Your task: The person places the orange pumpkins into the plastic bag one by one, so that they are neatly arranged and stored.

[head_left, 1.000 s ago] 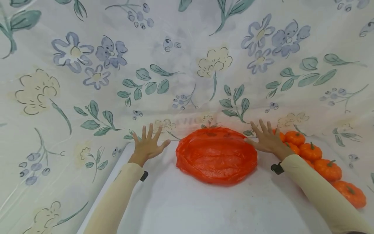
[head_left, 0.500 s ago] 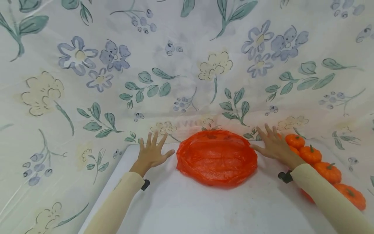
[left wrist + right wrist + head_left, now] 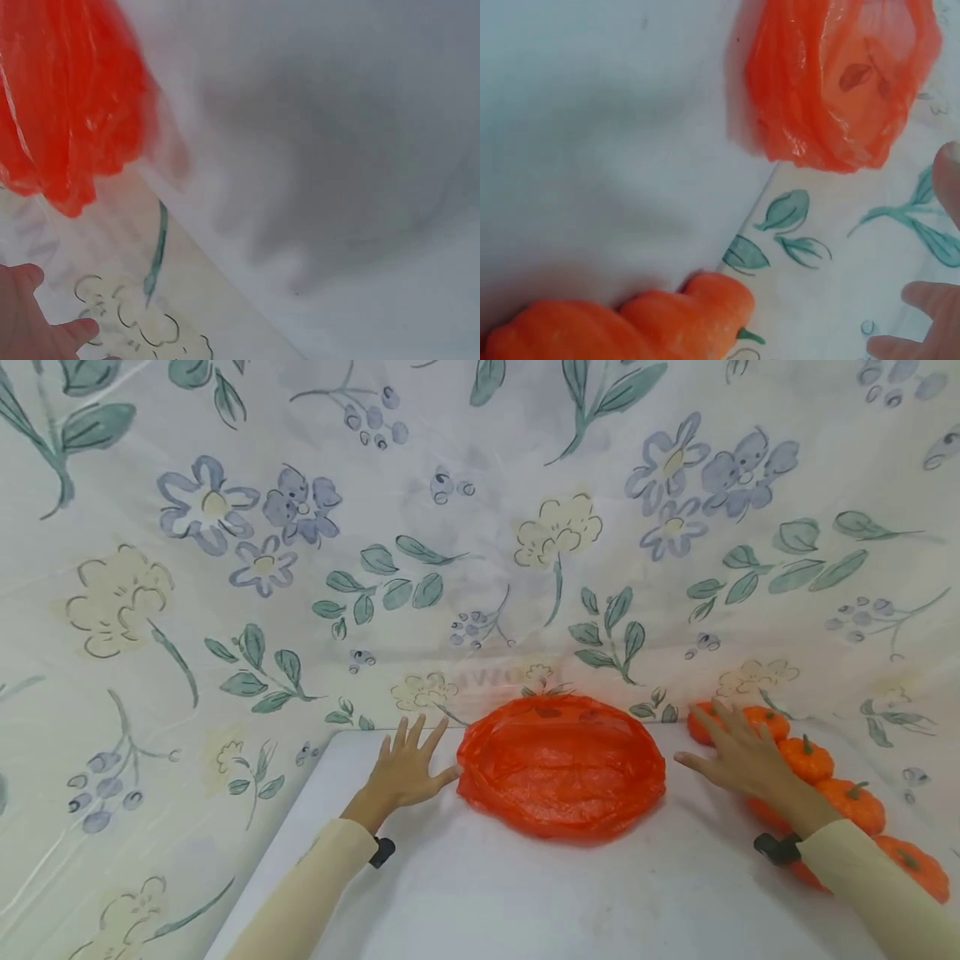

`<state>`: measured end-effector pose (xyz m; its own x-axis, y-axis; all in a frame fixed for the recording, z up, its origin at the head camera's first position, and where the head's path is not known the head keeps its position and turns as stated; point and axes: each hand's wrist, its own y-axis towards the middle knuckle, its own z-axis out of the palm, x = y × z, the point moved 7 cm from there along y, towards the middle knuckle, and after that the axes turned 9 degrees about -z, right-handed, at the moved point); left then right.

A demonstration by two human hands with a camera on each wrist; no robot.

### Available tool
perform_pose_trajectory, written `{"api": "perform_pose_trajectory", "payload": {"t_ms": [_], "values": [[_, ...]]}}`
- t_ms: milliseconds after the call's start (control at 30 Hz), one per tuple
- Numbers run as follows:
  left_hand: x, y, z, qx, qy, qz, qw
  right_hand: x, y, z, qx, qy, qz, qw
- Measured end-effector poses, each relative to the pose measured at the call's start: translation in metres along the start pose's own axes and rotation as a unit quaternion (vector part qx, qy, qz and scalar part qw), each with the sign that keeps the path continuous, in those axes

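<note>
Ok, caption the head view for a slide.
Open left hand and right hand flank an orange plastic bag; small pumpkins at right.

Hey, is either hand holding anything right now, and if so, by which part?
Nothing is held. The left hand lies spread beside the orange plastic bag; the right hand hovers spread over the small pumpkins, with no grip on them.

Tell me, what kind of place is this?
Probably a staged tabletop set, not a real kitchen: a white table closed in by a flowered cloth backdrop, with an orange plastic bag and small toy-like pumpkins on it.
</note>
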<state>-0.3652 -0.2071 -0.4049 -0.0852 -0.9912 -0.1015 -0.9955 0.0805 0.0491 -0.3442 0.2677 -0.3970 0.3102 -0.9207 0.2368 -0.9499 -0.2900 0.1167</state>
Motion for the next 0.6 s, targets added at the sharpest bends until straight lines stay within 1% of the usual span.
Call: {"api": "perform_pose_trajectory", "payload": {"t_ms": [100, 200, 300, 433, 500, 600], "values": [[-0.009, -0.001, 0.002, 0.008, -0.004, 0.010, 0.9999, -0.003, -0.012, -0.006, -0.005, 0.008, -0.008, 1.000], [-0.014, -0.003, 0.003, 0.011, -0.019, 0.017, 0.9996, -0.003, -0.020, -0.009, -0.010, 0.011, -0.009, 1.000], [-0.018, -0.004, 0.008, 0.034, -0.052, 0.018, 0.9979, -0.006, -0.029, -0.010, -0.017, 0.010, -0.011, 1.000], [-0.024, -0.006, 0.017, 0.072, -0.092, 0.018, 0.9930, -0.011, -0.044, -0.012, -0.031, 0.013, -0.010, 0.999], [-0.027, -0.006, 0.021, 0.081, -0.111, 0.019, 0.9903, -0.014, -0.051, -0.013, -0.035, 0.015, -0.003, 0.999], [-0.028, -0.005, 0.025, 0.086, -0.141, 0.015, 0.9862, -0.019, -0.061, -0.012, -0.030, 0.021, 0.006, 0.999]]}}
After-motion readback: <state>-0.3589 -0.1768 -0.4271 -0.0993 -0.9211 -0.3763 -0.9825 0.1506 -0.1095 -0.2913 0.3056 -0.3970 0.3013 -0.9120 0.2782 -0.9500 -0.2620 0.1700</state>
